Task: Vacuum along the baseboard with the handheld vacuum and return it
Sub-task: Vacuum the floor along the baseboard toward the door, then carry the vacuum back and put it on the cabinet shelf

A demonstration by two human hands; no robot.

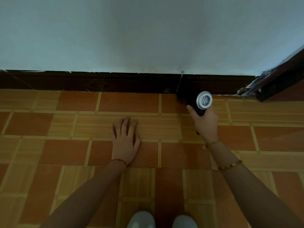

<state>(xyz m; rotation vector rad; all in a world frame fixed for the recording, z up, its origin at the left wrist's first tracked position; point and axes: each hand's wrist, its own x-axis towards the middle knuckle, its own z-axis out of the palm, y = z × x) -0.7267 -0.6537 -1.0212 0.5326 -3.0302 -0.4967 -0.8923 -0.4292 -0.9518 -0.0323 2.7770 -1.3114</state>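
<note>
A black handheld vacuum (194,101) with a round silver vent at its rear end points at the dark brown baseboard (98,82), its nose close to a vertical seam in the board. My right hand (204,123) grips the vacuum's handle from below. My left hand (126,139) lies flat on the tiled floor, fingers straight and spread toward the wall, well left of the vacuum.
A pale wall (148,33) rises above the baseboard. A dark door frame (279,79) angles in at the right. The floor (65,150) is orange and tan tile. Two light shoe tips (162,221) show at the bottom edge.
</note>
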